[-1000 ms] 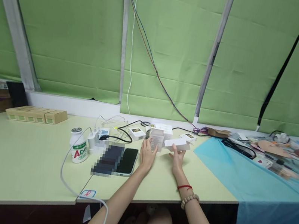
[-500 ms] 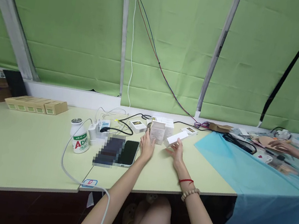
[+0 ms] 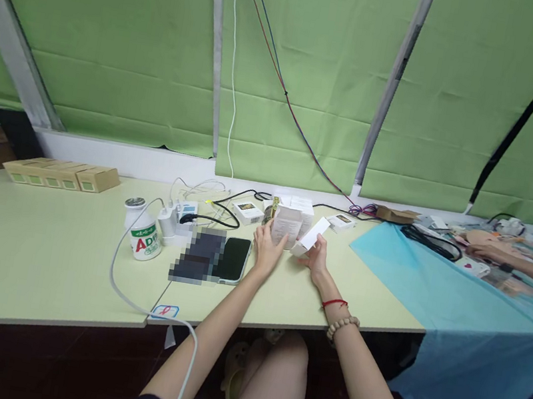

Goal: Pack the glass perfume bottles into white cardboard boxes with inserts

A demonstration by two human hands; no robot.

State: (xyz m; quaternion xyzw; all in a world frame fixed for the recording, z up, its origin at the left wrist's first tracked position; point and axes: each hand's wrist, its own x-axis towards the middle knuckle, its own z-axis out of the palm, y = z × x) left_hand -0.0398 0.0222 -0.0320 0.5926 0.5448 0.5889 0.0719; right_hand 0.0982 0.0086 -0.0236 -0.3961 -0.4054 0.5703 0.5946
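My left hand [image 3: 268, 252] is closed around the left side of a pale box with small print [image 3: 287, 224], which stands on the table with its top flap up. In my right hand [image 3: 318, 259] is a narrow white box [image 3: 312, 236], tilted and close to the printed box's right side. Right behind them is a group of white boxes [image 3: 302, 204], partly hidden. A flat white box with a dark picture [image 3: 247, 213] lies to the left, and a similar flat box [image 3: 341, 223] to the right.
Left of my hands are a phone [image 3: 235, 261], a blurred-out dark item [image 3: 197, 256], a white bottle [image 3: 142, 234] and a power strip [image 3: 187, 209] with cables. Brown boxes [image 3: 62, 174] stand far left. At right, a blue sheet [image 3: 396, 274] and a co-worker's arm [image 3: 529, 266].
My right hand has tilted the white box more steeply and brought it closer to the printed box. The printed box now leans slightly in my left hand. The co-worker's hand has shifted left.
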